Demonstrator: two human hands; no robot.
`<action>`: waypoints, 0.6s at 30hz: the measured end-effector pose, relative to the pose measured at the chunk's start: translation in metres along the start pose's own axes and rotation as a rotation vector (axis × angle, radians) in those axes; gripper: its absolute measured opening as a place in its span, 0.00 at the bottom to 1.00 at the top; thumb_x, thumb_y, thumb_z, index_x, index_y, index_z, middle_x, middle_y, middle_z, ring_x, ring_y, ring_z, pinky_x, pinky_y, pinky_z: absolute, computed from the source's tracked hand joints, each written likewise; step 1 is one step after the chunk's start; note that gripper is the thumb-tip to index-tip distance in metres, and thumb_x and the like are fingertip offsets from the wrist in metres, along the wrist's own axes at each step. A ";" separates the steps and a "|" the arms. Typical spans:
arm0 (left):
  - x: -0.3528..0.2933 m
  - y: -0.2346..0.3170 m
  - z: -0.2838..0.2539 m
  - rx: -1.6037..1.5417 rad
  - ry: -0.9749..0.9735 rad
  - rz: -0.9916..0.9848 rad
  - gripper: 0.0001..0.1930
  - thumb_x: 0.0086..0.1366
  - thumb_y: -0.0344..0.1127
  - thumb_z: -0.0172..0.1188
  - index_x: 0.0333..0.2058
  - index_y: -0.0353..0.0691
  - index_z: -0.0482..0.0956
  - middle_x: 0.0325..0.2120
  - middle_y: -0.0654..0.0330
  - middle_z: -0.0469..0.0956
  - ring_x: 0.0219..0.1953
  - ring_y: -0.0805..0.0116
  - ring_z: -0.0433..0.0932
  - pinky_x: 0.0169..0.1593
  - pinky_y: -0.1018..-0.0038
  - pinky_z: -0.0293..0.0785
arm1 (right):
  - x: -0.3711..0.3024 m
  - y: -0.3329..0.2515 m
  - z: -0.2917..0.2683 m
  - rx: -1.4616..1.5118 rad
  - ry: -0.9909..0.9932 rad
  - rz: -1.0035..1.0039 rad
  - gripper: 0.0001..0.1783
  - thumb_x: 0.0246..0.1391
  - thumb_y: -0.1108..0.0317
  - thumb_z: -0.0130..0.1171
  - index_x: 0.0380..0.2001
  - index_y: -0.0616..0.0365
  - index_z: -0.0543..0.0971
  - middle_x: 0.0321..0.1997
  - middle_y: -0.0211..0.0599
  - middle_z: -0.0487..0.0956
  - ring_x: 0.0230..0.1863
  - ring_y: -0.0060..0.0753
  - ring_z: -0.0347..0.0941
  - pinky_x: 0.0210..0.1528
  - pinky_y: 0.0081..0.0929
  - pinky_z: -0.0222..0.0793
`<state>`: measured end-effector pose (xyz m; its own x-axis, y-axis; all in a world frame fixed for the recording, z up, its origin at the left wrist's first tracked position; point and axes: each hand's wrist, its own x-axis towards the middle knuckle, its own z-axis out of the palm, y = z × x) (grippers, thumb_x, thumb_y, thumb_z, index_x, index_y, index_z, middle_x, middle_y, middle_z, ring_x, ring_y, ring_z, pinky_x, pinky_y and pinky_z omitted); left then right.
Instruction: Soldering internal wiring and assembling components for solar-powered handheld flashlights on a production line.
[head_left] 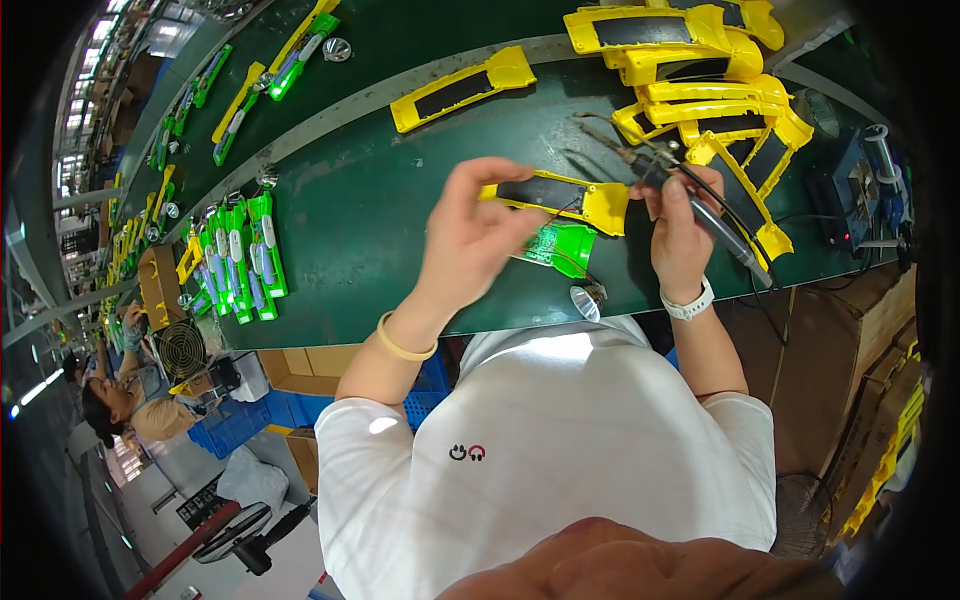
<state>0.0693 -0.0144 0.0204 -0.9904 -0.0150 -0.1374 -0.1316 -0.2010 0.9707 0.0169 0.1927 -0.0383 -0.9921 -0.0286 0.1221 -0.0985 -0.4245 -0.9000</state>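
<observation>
In front of me a yellow plastic housing with a dark panel lies on the green bench. Just nearer sits a green housing with a circuit board and thin wires. A round silver reflector is near the bench's front edge. My left hand hovers by the left end of the yellow housing, thumb and forefinger apart; its fingertips are slightly blurred. My right hand is closed round a soldering iron with a grey handle and cable, its front end slanting toward the far left.
Yellow housings are heaped at the far right; another yellow housing lies alone at the back. Green assembled units stand grouped at left. A dark soldering station and solder reel stand right. A person sits far left.
</observation>
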 end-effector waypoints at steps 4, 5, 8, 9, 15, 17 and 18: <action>0.012 0.004 0.016 0.174 -0.065 -0.072 0.11 0.58 0.24 0.57 0.40 0.35 0.70 0.35 0.58 0.76 0.21 0.81 0.74 0.19 0.87 0.67 | 0.001 -0.009 0.003 0.056 0.134 0.034 0.11 0.55 0.70 0.52 0.39 0.55 0.62 0.31 0.33 0.69 0.28 0.29 0.73 0.31 0.22 0.69; 0.014 0.003 0.016 0.246 -0.113 -0.096 0.08 0.58 0.22 0.56 0.37 0.33 0.72 0.31 0.57 0.77 0.21 0.80 0.74 0.19 0.87 0.68 | 0.001 -0.013 0.003 0.037 0.139 0.036 0.11 0.55 0.69 0.53 0.39 0.55 0.63 0.31 0.33 0.69 0.28 0.29 0.73 0.31 0.23 0.69; 0.008 -0.005 -0.001 -0.062 -0.054 -0.010 0.07 0.59 0.21 0.54 0.37 0.29 0.76 0.32 0.53 0.79 0.28 0.70 0.79 0.31 0.80 0.78 | -0.003 -0.019 0.000 0.027 0.071 0.064 0.12 0.55 0.69 0.53 0.38 0.55 0.62 0.31 0.34 0.68 0.27 0.28 0.71 0.30 0.23 0.70; 0.008 -0.005 -0.011 -0.090 -0.053 -0.058 0.08 0.59 0.21 0.53 0.38 0.29 0.77 0.34 0.51 0.79 0.31 0.67 0.80 0.36 0.75 0.79 | -0.005 -0.019 0.003 0.030 0.062 0.060 0.12 0.55 0.70 0.53 0.38 0.56 0.62 0.30 0.34 0.69 0.25 0.26 0.70 0.28 0.22 0.69; 0.009 -0.015 -0.041 0.323 0.064 -0.027 0.06 0.56 0.26 0.59 0.34 0.33 0.79 0.27 0.57 0.79 0.28 0.71 0.79 0.32 0.78 0.75 | -0.009 -0.008 0.025 -0.099 -0.086 0.181 0.14 0.52 0.75 0.56 0.35 0.58 0.60 0.25 0.33 0.69 0.22 0.18 0.67 0.24 0.15 0.65; 0.018 -0.012 -0.047 0.864 0.098 0.254 0.05 0.50 0.27 0.61 0.29 0.37 0.79 0.22 0.57 0.76 0.27 0.67 0.76 0.31 0.75 0.73 | -0.009 -0.003 0.028 -0.179 -0.144 0.196 0.14 0.52 0.75 0.56 0.34 0.59 0.60 0.25 0.31 0.69 0.21 0.16 0.67 0.23 0.14 0.64; 0.022 -0.012 -0.051 0.864 0.102 0.254 0.05 0.50 0.27 0.61 0.29 0.37 0.79 0.22 0.57 0.76 0.27 0.67 0.76 0.31 0.75 0.73 | -0.010 0.000 0.032 -0.182 -0.128 0.201 0.14 0.51 0.74 0.57 0.33 0.60 0.61 0.23 0.29 0.69 0.20 0.15 0.67 0.22 0.13 0.63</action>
<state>0.0509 -0.0623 -0.0043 -0.9908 -0.0533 0.1240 0.0638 0.6244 0.7785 0.0290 0.1640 -0.0256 -0.9765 -0.2141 -0.0246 0.0749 -0.2300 -0.9703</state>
